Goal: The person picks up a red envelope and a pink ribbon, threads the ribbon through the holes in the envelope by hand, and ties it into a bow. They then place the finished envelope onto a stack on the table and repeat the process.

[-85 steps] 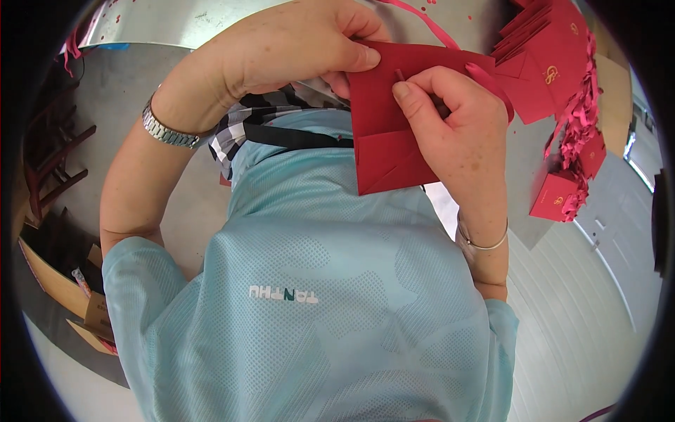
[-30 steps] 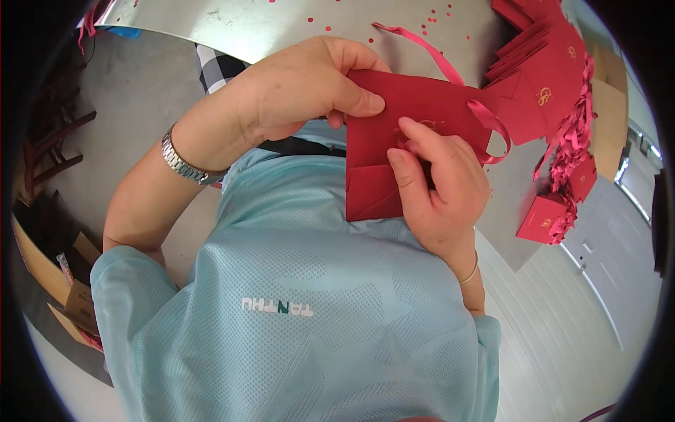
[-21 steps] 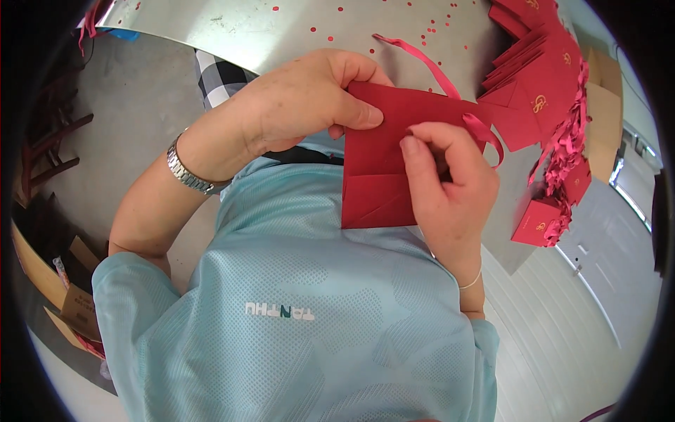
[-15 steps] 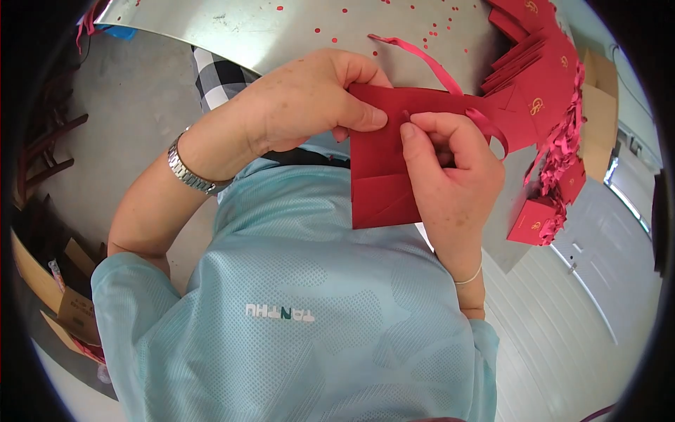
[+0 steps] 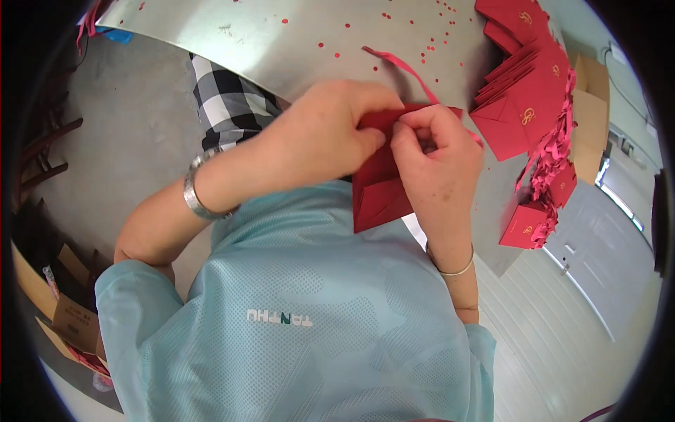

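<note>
A flat, folded red paper bag (image 5: 383, 200) is held up in front of my shirt, at the edge of the metal table. My left hand (image 5: 334, 133) grips its upper left part, fingers behind and thumb on the near face. With thumb and forefinger pinched together, my right hand (image 5: 443, 155) is closed on the end of a red ribbon at the bag's upper part; the pinched tip is mostly hidden. The ribbon's other end (image 5: 411, 70) trails behind the bag onto the table. Part of the ribbon also shows beside my right knuckles.
Stacked red paper bags (image 5: 517, 105) lie at the right of the metal table (image 5: 246, 35), with bunched ribbons (image 5: 545, 176) along them. Small red paper dots are scattered on the tabletop. Cardboard boxes stand beyond the right side (image 5: 590, 105) and at lower left (image 5: 74, 323).
My left hand has moved right, nearer my right hand, which has shifted slightly left. The bag's upper part now bends inward. The ribbon tip that stuck out above my right fingers no longer shows.
</note>
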